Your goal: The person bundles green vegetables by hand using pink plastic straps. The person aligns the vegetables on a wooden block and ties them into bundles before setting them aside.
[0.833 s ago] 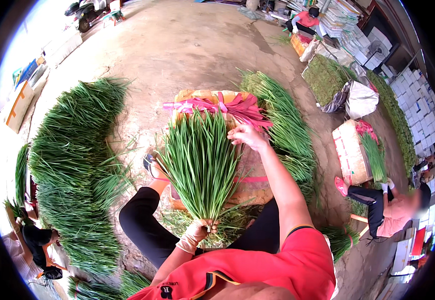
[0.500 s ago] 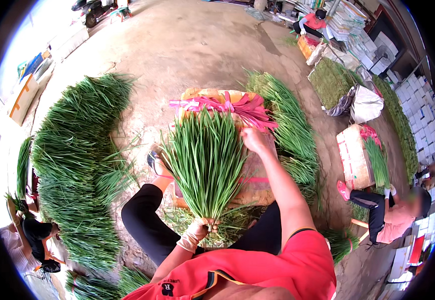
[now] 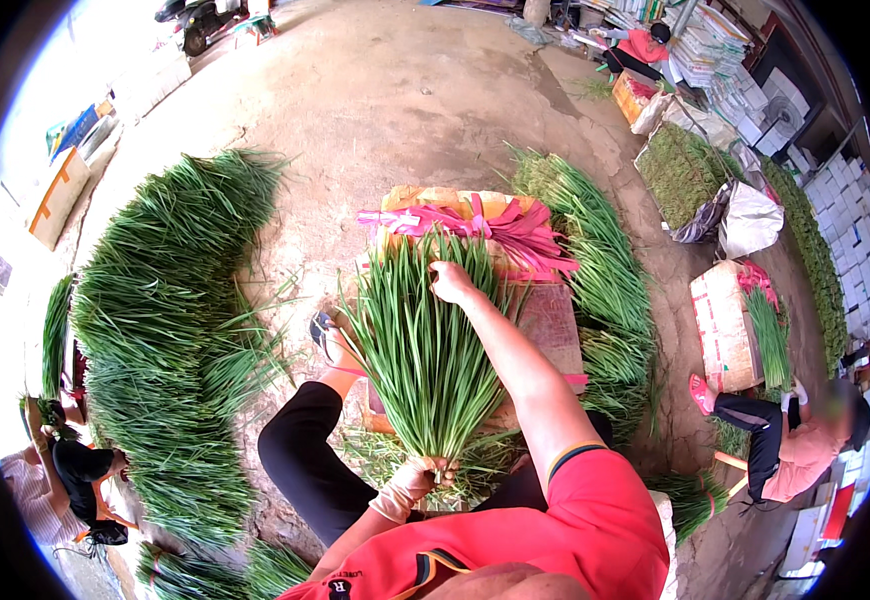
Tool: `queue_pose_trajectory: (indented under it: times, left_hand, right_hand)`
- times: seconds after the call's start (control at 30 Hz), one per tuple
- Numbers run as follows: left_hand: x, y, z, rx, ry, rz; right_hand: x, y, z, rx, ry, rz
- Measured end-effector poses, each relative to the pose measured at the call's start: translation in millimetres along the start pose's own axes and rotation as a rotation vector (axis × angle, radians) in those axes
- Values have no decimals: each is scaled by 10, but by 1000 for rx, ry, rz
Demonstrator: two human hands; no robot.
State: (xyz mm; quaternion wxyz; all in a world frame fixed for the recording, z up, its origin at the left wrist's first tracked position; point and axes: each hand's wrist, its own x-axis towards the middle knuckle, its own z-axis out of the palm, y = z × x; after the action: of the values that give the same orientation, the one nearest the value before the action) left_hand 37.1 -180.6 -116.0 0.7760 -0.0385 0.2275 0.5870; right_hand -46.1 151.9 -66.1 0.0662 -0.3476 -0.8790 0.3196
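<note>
My left hand [image 3: 412, 486], in a pale glove, is closed around the stem ends of a large bunch of garlic chives [image 3: 425, 360]. The long green leaves fan out away from me over a box wrapped in tape [image 3: 553, 325]. Bare and with bent fingers, my right hand [image 3: 450, 282] lies among the upper leaves on the bunch's right side. Its fingers are closed; what they pinch, if anything, is too small to make out. Just beyond the leaf tips, pink ties [image 3: 525, 232] lie across the box's far end.
A long heap of chives [image 3: 170, 330] covers the floor at left, and another pile [image 3: 605, 270] runs along the box's right side. Loose trimmings [image 3: 375, 455] lie between my legs. Co-workers sit at left, far right [image 3: 805, 440] and back right, near another box [image 3: 725, 325].
My right hand has moved left from beside the pink ties onto the upper leaves. The left hand still grips the stem ends. The whole view has shifted slightly.
</note>
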Motion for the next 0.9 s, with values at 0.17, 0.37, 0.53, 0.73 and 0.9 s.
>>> queue_pose_trajectory:
  times: [0.17,0.37,0.53,0.73,0.9]
  left_hand:
    - [8,-30,-51,-2,-15,3]
    - [1,11,-7,-42,-67,-15]
    - [-17,12,-15,-48,-75,-9]
    - [-33,-14,-27,17,12,5]
    - [-17,-1,42,13,14,-2]
  right_hand:
    - [45,-13,-108,212,-253,75]
    - [62,19,-175,274,-238,88]
    - [133,-51,-232,179,-359,64]
    - [117,67,-177,-342,-198,-237]
    - [191,128,-286,-185,426,-8]
